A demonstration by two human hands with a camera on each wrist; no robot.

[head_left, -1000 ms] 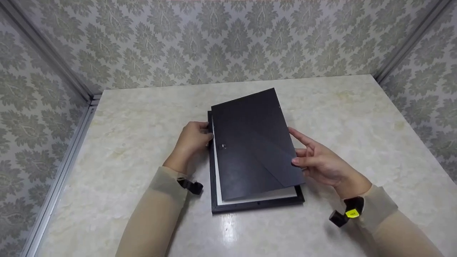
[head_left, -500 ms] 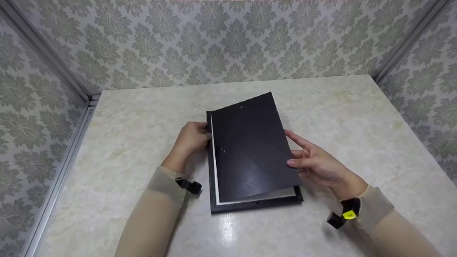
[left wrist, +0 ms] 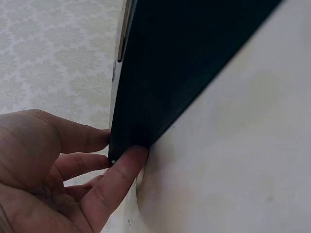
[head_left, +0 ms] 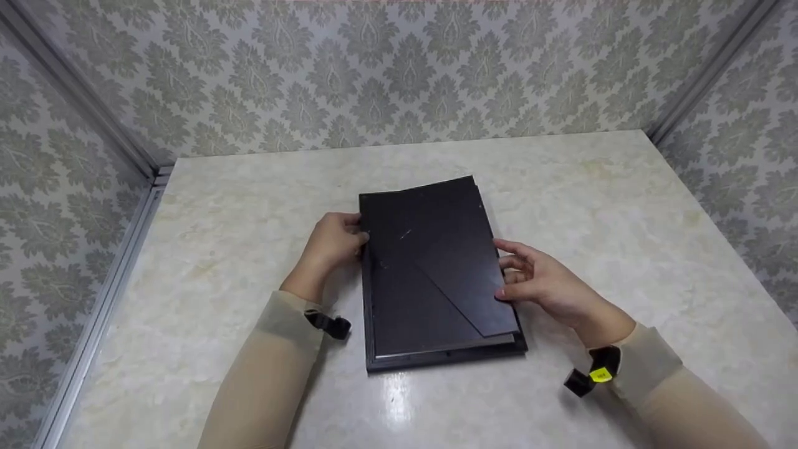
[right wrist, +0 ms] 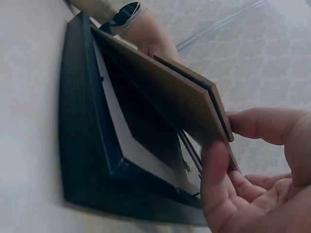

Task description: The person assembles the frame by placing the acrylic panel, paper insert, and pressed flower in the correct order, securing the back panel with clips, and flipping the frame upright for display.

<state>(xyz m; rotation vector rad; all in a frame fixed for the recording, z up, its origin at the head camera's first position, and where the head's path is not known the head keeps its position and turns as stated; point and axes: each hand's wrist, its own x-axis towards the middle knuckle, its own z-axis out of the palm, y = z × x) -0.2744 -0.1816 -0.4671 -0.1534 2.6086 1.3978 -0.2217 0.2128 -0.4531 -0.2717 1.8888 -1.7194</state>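
A black picture frame lies back side up on the table. Its dark backing board is tilted over it, right side raised, with a long tapered stand flap on its back. My left hand grips the frame's left side; in the left wrist view, thumb and fingers pinch its edge. My right hand pinches the board's right edge. The right wrist view shows the board's brown underside leaning above the frame's opening, where a pale border shows inside.
The marbled white table surrounds the frame. Patterned wall panels stand behind and at both sides, with a metal rail along the left. A black strap with a small black block sits on each wrist.
My right hand has lowered the backing board toward the frame, moving slightly left and nearer. The gap at the board's near and left edges has narrowed. My left hand keeps its grip.
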